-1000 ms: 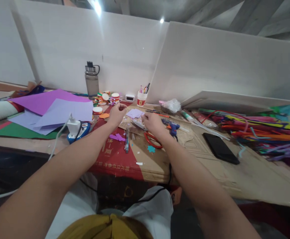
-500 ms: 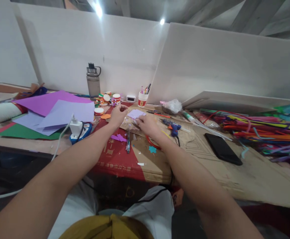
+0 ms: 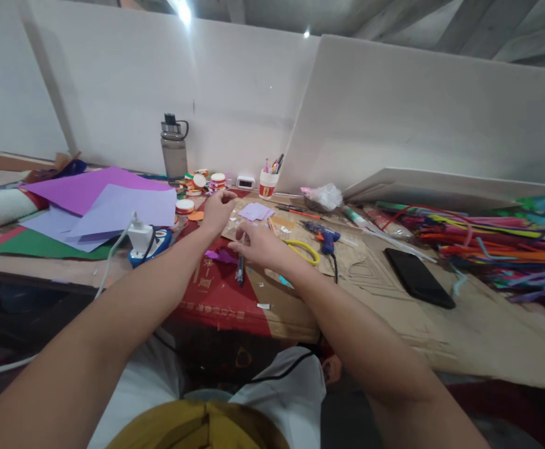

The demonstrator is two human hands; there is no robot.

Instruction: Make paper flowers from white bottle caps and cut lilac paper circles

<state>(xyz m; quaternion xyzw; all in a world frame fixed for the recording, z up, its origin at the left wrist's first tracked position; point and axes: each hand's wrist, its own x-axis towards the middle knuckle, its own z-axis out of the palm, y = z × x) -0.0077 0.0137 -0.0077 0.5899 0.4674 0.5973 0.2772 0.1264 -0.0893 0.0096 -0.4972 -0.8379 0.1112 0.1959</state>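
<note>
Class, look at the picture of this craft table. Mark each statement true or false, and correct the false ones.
1. The bottle stands to the left of the cup. True.
2. The phone lies on the green paper. False: it lies on the cardboard, at the right.
3. The lilac pieces lie farther from the person than the right hand. True.
4. The left hand holds the glue gun. False: it lies on the cardboard, to the right of both hands.
5. Pens stand in the cup. True.
</note>
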